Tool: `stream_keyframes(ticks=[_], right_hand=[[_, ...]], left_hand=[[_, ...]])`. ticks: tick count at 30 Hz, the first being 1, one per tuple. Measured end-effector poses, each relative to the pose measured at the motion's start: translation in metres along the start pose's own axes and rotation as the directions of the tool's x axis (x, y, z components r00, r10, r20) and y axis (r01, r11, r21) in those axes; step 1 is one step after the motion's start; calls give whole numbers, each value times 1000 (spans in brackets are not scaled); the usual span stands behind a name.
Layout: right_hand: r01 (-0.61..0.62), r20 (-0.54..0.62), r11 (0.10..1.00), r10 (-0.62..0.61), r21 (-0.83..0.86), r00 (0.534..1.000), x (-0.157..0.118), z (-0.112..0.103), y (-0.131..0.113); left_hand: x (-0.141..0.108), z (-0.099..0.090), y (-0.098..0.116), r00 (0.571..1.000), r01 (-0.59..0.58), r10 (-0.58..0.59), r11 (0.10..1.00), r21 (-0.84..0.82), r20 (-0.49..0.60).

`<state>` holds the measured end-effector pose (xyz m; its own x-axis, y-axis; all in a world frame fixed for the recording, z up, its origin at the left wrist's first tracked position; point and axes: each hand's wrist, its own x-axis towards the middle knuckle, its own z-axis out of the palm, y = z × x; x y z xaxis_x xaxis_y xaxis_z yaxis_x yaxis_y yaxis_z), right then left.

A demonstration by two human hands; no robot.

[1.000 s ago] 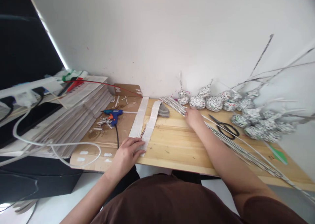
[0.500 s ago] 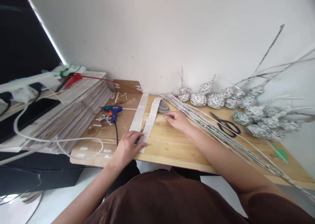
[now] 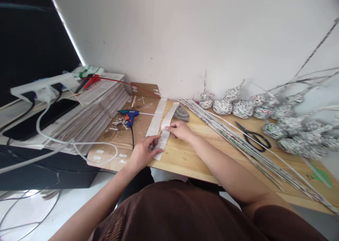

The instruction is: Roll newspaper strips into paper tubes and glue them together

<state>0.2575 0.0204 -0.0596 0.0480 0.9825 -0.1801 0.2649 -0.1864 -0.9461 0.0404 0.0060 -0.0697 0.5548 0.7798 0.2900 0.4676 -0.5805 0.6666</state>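
A narrow paper strip [image 3: 171, 118] lies slantwise on the wooden table, and both hands are at it. My left hand [image 3: 144, 151] has its thumb and fingers closed around the near end; a small dark, thin thing between them is too hidden to name. My right hand [image 3: 180, 129] pinches the strip's right edge around its middle, where the paper bends up a little. Just left lies a stack of similar paper strips [image 3: 156, 117], flat. Behind the right hand is a crumpled grey cloth [image 3: 181, 113].
A blue glue gun [image 3: 131, 118] rests on cardboard [image 3: 140, 131] among paper scraps. To the right lie long rolled paper sticks [image 3: 212, 122], black scissors [image 3: 255, 137] and several woven paper gourds [image 3: 222, 106]. A newspaper stack [image 3: 106, 110] and white cable [image 3: 111, 146] are at left.
My right hand has moved left and nearer, from beside the grey cloth onto the strip's edge. The strip's far end now lies flatter. My left hand stays at the near end.
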Motion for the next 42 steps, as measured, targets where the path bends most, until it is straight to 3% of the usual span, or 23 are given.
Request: stream_keyframes(ticks=[4,8,13,16,21,24,29,33,38,42], right_hand=[[111,-95,992,-116,-59,989,-3,2,3],[109,-145,983,-88,150,986,-4,5,1],[37,-55,947,-20,318,998,-6,7,-4],[-17,-9,933,22,360,1000,-5,4,-5],[31,-78,925,-2,380,997,2,-3,-1],[22,-30,934,-12,357,999,4,-5,1],[-10,69,925,-18,379,997,3,-6,2],[-49,124,888,-9,458,992,2,-9,3],[-67,157,872,-12,485,987,0,-9,2],[-42,134,877,-26,478,991,1,-9,2]], left_hand=[[9,2,1,987,142,-153,967,-211,-38],[28,7,10,969,209,-243,901,-380,-44],[49,13,22,923,337,-378,701,-629,73],[53,12,21,897,356,-437,633,-688,62],[45,-14,15,872,284,-490,485,-827,12],[38,-41,23,899,235,-437,396,-887,43],[34,-78,44,940,35,-322,413,-910,-110],[33,-90,50,943,-35,-285,425,-904,-170],[30,-92,46,880,-129,-382,379,-917,-281],[30,-93,42,816,-45,-543,281,-959,-197]])
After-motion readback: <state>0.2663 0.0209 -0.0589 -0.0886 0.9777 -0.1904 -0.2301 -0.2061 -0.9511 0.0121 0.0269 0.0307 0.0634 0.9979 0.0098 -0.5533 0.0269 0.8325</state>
